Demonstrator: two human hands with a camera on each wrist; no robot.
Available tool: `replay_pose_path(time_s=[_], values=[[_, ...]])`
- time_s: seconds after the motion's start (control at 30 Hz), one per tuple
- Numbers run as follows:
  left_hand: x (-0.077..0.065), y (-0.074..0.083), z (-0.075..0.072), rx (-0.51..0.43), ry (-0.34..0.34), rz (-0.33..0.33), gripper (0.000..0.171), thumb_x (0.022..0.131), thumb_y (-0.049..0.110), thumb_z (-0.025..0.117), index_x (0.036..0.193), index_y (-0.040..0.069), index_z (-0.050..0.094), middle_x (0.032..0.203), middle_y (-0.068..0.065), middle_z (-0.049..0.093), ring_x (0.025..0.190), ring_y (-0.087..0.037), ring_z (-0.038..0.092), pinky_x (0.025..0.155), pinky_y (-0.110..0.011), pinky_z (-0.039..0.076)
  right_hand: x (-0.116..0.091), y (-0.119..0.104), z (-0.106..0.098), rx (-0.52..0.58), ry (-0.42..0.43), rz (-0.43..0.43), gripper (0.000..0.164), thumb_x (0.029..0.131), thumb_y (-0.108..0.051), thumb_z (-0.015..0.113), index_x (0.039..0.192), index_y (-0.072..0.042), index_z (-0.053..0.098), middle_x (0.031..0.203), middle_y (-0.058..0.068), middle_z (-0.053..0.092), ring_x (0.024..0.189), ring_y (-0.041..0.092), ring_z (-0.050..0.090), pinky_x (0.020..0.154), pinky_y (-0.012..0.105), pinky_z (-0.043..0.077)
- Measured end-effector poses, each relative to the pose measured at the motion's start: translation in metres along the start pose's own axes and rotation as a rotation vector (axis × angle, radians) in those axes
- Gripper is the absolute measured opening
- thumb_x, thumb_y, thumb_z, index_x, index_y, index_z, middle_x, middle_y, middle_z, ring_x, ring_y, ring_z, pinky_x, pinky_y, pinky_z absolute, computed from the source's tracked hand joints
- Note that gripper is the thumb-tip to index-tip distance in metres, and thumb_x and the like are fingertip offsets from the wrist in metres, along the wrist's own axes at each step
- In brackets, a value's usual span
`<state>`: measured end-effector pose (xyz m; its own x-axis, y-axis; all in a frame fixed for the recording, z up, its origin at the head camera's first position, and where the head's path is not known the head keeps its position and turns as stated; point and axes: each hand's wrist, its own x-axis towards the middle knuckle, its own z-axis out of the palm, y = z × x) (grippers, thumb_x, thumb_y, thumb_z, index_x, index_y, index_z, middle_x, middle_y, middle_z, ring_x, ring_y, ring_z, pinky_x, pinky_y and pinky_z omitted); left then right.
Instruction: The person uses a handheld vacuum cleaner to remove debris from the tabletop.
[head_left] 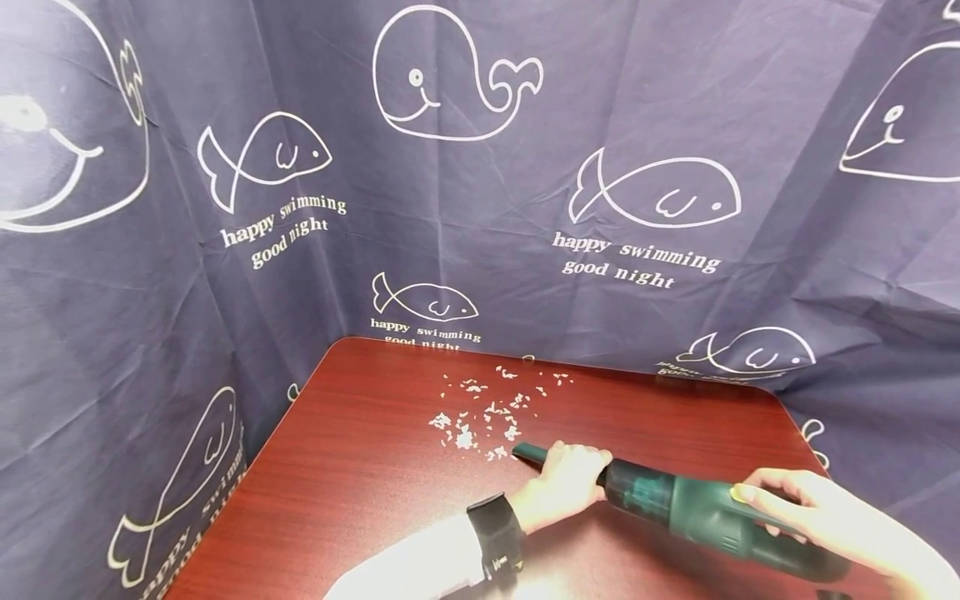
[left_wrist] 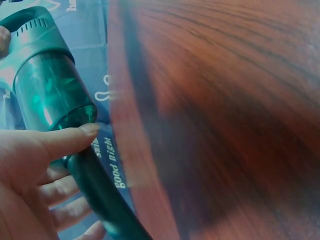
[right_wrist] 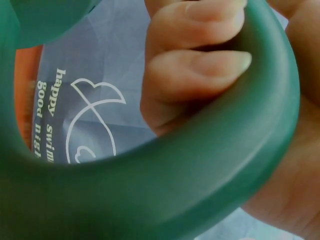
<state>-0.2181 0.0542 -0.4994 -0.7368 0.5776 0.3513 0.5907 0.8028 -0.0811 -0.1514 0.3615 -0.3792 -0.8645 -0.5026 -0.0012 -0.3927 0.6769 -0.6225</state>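
A green handheld vacuum cleaner (head_left: 712,518) is held above the red-brown table (head_left: 360,467) at its right. My right hand (head_left: 813,508) grips its looped handle (right_wrist: 210,165), the fingers curled round it in the right wrist view. Where the narrow nozzle (left_wrist: 100,192) meets the clear dust cup (left_wrist: 52,92), my left hand (head_left: 570,475) holds it with the thumb over the joint. The nozzle's tip (head_left: 529,453) points left, close to the near right side of the scattered white scraps (head_left: 465,437). Bits inside the cup are too blurred to make out.
Dark blue-grey curtains (head_left: 480,208) printed with white whales and fish hang behind the table and at both sides. The table's back edge runs close along the cloth. My left wrist wears a black strap (head_left: 495,533).
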Motion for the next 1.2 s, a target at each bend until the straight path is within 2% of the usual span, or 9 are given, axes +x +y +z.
replay_pose_path(time_s=[0.4, 0.67, 0.93, 1.1, 1.2], values=[[-0.003, 0.002, 0.000, -0.001, 0.004, 0.017, 0.039, 0.076, 0.059, 0.084, 0.092, 0.028, 0.067, 0.086, 0.014, 0.073, 0.073, -0.004, 0.068, 0.056, -0.028, 0.038, -0.002, 0.000, -0.004, 0.093, -0.071, 0.013, 0.026, 0.107, -0.008, 0.049, 0.099, -0.023, 0.069, 0.072, -0.012, 0.059, 0.055, 0.005, 0.052, 0.049, 0.028, 0.043], [-0.007, 0.000, -0.001, -0.009, 0.000, 0.010, 0.037, 0.077, 0.058, 0.084, 0.091, 0.028, 0.067, 0.086, 0.014, 0.074, 0.074, -0.004, 0.068, 0.059, -0.027, 0.039, 0.000, 0.001, -0.001, 0.061, -0.049, -0.018, 0.026, 0.106, -0.007, 0.050, 0.100, -0.024, 0.069, 0.071, -0.010, 0.060, 0.056, 0.008, 0.054, 0.048, 0.028, 0.043], [-0.006, -0.003, -0.003, -0.009, 0.003, 0.005, 0.035, 0.079, 0.055, 0.084, 0.091, 0.027, 0.068, 0.084, 0.013, 0.074, 0.073, -0.006, 0.068, 0.057, -0.028, 0.039, 0.003, -0.003, -0.001, -0.015, -0.015, -0.066, 0.025, 0.105, -0.007, 0.055, 0.097, -0.027, 0.069, 0.070, -0.016, 0.058, 0.060, 0.006, 0.055, 0.049, 0.026, 0.042], [-0.007, -0.003, -0.003, -0.014, 0.006, 0.003, 0.035, 0.079, 0.056, 0.084, 0.091, 0.027, 0.067, 0.084, 0.014, 0.073, 0.072, -0.005, 0.067, 0.058, -0.027, 0.038, 0.003, -0.009, -0.002, -0.012, -0.026, -0.014, 0.024, 0.106, -0.012, 0.055, 0.095, -0.028, 0.069, 0.070, -0.015, 0.059, 0.059, 0.006, 0.055, 0.049, 0.026, 0.042], [-0.007, -0.003, -0.002, -0.011, 0.008, 0.005, 0.035, 0.079, 0.056, 0.084, 0.090, 0.027, 0.067, 0.083, 0.014, 0.073, 0.071, -0.005, 0.067, 0.057, -0.027, 0.038, 0.003, -0.010, -0.002, -0.021, -0.022, -0.025, 0.024, 0.105, -0.012, 0.055, 0.095, -0.028, 0.069, 0.070, -0.015, 0.059, 0.059, 0.006, 0.055, 0.048, 0.026, 0.042]])
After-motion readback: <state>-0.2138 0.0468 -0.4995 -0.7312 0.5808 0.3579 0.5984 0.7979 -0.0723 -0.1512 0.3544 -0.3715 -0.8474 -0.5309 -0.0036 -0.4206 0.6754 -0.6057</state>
